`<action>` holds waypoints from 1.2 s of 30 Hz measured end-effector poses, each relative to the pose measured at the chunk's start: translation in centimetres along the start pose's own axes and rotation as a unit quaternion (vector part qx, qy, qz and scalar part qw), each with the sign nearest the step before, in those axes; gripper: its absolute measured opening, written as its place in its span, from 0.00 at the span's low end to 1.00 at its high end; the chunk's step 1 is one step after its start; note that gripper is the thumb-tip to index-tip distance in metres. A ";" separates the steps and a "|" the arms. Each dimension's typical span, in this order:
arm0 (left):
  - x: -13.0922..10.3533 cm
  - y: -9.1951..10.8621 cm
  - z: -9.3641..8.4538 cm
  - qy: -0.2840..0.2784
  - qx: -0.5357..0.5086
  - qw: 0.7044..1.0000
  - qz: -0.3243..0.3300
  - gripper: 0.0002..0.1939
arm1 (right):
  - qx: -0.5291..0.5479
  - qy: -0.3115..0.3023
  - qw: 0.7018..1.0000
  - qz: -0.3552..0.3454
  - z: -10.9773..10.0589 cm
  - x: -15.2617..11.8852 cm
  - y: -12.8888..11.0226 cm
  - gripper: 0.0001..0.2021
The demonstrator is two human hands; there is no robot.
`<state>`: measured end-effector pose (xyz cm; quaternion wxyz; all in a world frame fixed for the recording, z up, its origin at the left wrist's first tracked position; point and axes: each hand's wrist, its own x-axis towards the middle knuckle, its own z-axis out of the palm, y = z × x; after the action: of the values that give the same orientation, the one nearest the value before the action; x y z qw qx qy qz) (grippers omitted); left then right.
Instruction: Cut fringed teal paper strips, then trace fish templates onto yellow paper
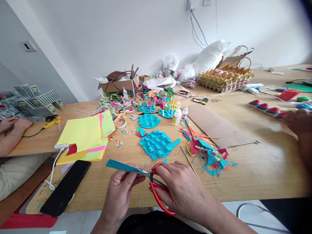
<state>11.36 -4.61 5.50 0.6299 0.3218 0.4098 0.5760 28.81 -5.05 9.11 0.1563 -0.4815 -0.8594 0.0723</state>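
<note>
Near the table's front edge, my left hand (120, 187) pinches a blue paper strip (119, 165) between thumb and fingers. My right hand (181, 185) is closed around the red handles of a pair of scissors (155, 194). Their blades reach the right end of the strip, close to my left fingertips. Just beyond my hands lies a woven blue paper piece (156, 143) with a strip sticking out to its right. A smaller woven blue piece (148, 120) rests behind it. Paper scraps (214, 159) are heaped to the right.
Coloured paper sheets (79, 130) and a black phone (66, 187) lie at the left. Glue bottles (177, 116), flat cardboard (216, 126) and egg trays (225, 78) are farther back. Another person's hands (19, 125) show at far left, and another hand (298, 122) at far right.
</note>
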 end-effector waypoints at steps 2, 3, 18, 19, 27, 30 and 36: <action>0.0 -0.1 0.0 0.001 -0.003 1.000 0.002 0.05 | 0.000 0.003 1.000 -0.010 0.0 0.0 0.1 0.05; 0.0 -0.1 0.0 0.003 -0.005 1.000 0.003 0.04 | 0.001 0.005 1.000 -0.014 0.1 0.1 0.1 0.05; -0.2 -0.5 -0.1 0.031 -0.022 0.999 0.000 0.06 | -0.011 -0.001 0.999 -0.038 0.5 0.1 0.3 0.07; -0.2 -0.5 -0.2 0.029 -0.023 0.999 0.001 0.06 | -0.010 -0.003 0.999 -0.040 0.6 0.1 0.3 0.07; -0.1 -0.5 -0.3 0.023 -0.018 1.000 -0.001 0.05 | -0.028 -0.005 0.998 -0.055 1.0 0.0 0.3 0.08; -0.1 -0.5 -0.4 0.030 -0.016 0.999 0.001 0.06 | -0.032 0.004 0.998 -0.062 1.3 0.1 0.4 0.09; -0.1 -0.5 -0.6 0.015 -0.019 1.000 -0.007 0.05 | -0.034 0.018 0.996 -0.083 1.6 0.1 0.5 0.08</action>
<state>11.10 -4.81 4.82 0.6335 0.2982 0.4110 0.5838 28.67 -4.67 7.44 0.1603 -0.4148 -0.8954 0.0212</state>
